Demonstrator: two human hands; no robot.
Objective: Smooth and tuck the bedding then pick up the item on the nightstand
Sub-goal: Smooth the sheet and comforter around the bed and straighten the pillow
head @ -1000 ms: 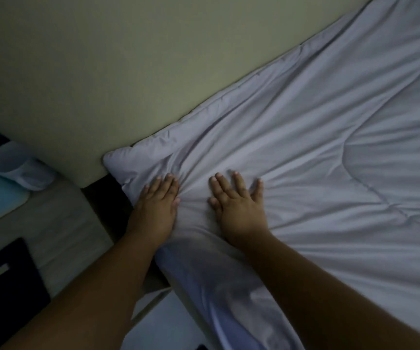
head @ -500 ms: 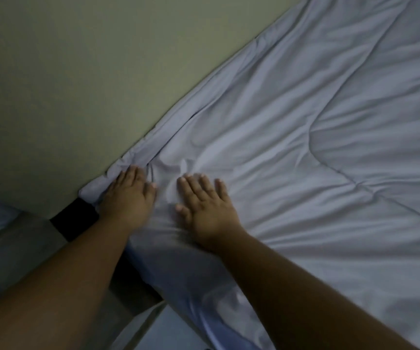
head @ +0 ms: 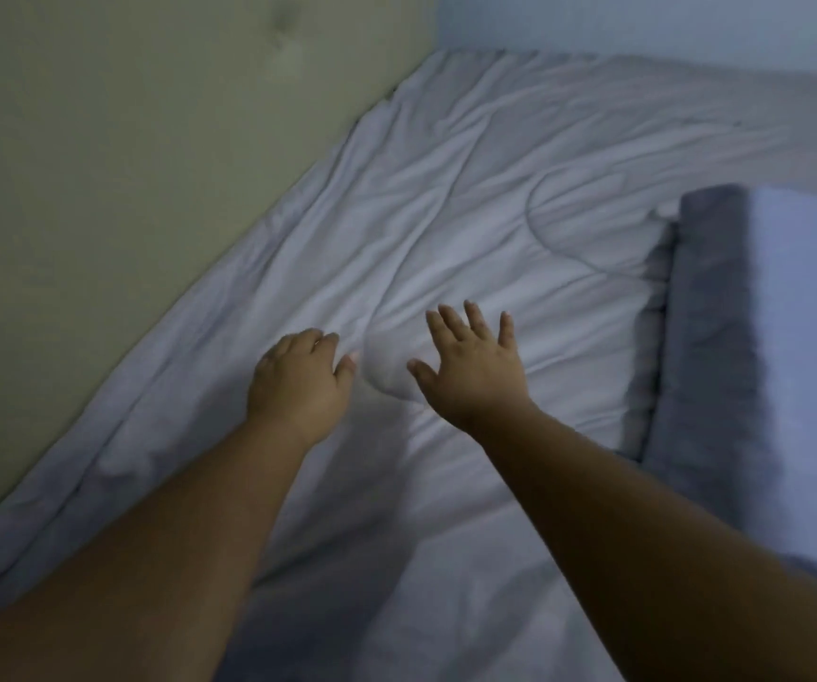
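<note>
A pale quilted comforter (head: 519, 199) covers the bed, creased and with curved stitch lines. Its edge runs along the headboard on the left. My left hand (head: 298, 381) lies on the comforter with its fingers bent down into the fabric, holding nothing that I can see. My right hand (head: 470, 371) is to the right of it, fingers spread and straight, over or on the comforter. A small raised bump of fabric sits between the two hands. The nightstand and its item are out of view.
A beige padded headboard (head: 126, 164) fills the left side. A darker grey folded blanket or pillow edge (head: 706, 327) with a lighter cover (head: 810, 361) lies on the bed at the right. A pale wall (head: 642, 22) stands behind the bed.
Both hands have moved from the comforter's corner by the headboard further in along the bed. The view swung right, and the nightstand has left the frame.
</note>
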